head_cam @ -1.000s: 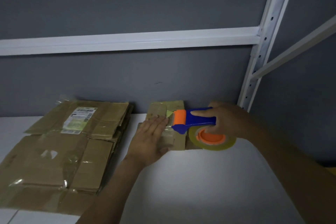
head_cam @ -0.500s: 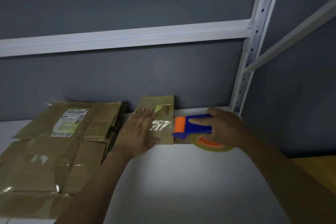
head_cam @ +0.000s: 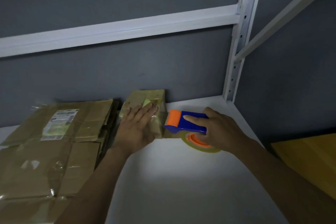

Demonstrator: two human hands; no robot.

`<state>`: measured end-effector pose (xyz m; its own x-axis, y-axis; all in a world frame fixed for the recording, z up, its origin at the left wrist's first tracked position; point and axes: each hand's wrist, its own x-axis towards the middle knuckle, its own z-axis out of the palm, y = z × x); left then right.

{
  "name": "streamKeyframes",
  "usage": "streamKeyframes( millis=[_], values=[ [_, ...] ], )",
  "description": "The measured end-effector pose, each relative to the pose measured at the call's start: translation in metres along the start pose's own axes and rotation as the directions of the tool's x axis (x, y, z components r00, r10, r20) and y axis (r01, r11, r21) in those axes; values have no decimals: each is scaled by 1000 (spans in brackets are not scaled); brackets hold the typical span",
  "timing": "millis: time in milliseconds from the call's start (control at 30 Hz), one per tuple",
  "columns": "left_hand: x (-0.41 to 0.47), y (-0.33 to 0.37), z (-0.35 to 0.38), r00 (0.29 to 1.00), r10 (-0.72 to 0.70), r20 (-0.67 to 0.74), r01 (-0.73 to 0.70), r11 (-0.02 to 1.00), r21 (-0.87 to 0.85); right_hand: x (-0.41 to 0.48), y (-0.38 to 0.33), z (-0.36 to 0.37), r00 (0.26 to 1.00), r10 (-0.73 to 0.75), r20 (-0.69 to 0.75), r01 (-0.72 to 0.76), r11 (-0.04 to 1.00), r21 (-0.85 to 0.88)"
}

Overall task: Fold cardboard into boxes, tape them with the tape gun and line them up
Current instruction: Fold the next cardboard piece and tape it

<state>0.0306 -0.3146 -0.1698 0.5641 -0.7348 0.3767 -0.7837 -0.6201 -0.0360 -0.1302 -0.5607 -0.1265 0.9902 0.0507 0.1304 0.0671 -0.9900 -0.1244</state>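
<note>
Head view: a white shelf (head_cam: 181, 178) fills the lower middle of the frame, with a grey wall behind it and a white rack beam (head_cam: 127, 29) crossing the upper half to a post (head_cam: 241, 32) at the upper right. A stack of flat cardboard (head_cam: 54, 147) covers the lower left, with a printed label (head_cam: 60, 123) on its top sheet. A yellow surface (head_cam: 309, 160) shows at the lower right edge. Just right of the stack, against the wall at centre, stands a small box (head_cam: 145, 100). The left hand (head_cam: 138, 127) lies flat on top of the box, fingers straight and together, pointing to the upper right. The right hand (head_cam: 220, 129), right of centre, grips the tape gun (head_cam: 189, 122), its index finger stretched along the blue body. The gun sits just beside the box's right side, its orange roller (head_cam: 174, 117) nearest the box. The tape roll (head_cam: 200, 143) hangs below the gun, under the right hand, and a strip of tape runs from it to the box's lower right edge.
</note>
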Motion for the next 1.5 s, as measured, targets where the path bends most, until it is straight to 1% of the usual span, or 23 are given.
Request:
streamKeyframes(
  millis=[133,267,400,600,667,700,733,767,833,867,900,933,967,1000,1067,1133,1167,1200,1300,1367,1400,1467,1500],
  values=[
    [3,0,-1,1000,0,22,0,1000,11,-10,1,-1,1000,19,-5,-20,998,-61],
    [0,1,-1,1000,5,24,-5,1000,8,2,-23,2,1000,-15,-20,11,984,-178],
    [1,4,-2,998,-20,59,19,1000,15,19,-43,7,999,28,-47,-39,971,-238],
    [0,12,-10,996,-62,59,62,998,2,32,-37,-7,979,205,-17,-206,972,-115],
    [-1,12,-14,997,-55,62,55,998,3,30,-26,-13,967,254,16,-254,967,-1],
    [-1,12,-17,997,-60,52,60,998,-8,27,-20,-14,952,302,44,-305,948,96],
    [-1,14,-21,995,-78,55,79,996,-34,23,-12,-13,928,362,90,-373,898,231],
    [0,17,-26,991,-109,80,115,991,-72,18,-5,-10,902,407,140,-428,811,399],
    [3,25,-36,975,-161,154,184,972,-149,8,6,0,869,432,241,-469,569,675],
    [4,28,-41,967,-170,189,205,962,-181,3,10,5,856,434,281,-477,452,754],
    [6,30,-45,964,-169,205,212,955,-210,-1,13,11,838,444,317,-493,368,788],
    [8,29,-47,968,-164,189,206,950,-234,-5,18,16,815,460,354,-522,316,792],
    [9,27,-49,974,-163,155,197,951,-238,-6,23,21,790,476,385,-559,304,771],
    [11,24,-49,978,-169,123,192,958,-214,-5,28,26,773,491,403,-595,337,730],
    [14,16,-47,971,-197,132,213,970,-114,0,30,29,775,527,349,-617,510,599],
    [15,9,-42,952,-202,231,213,977,-24,8,16,26,814,562,145,-548,663,509],
    [14,7,-38,946,-185,267,195,981,-12,13,1,23,836,544,69,-494,691,529],
    [13,6,-36,946,-162,281,173,985,-13,19,-16,20,862,506,30,-426,691,584],
    [8,3,-31,961,-121,249,121,993,15,45,-63,33,940,325,105,-297,627,720],
    [5,2,-30,975,-114,190,119,993,-15,56,-83,51,946,265,187,-311,573,759],
    [3,1,-29,978,-115,173,121,992,-25,57,-88,60,938,247,242,-343,576,741],
    [2,-1,-29,980,-113,164,120,992,-37,55,-89,70,916,218,338,-394,654,646],
    [1,-2,-30,980,-110,163,118,992,-41,53,-88,70,913,214,347,-392,695,603]
  ],
)
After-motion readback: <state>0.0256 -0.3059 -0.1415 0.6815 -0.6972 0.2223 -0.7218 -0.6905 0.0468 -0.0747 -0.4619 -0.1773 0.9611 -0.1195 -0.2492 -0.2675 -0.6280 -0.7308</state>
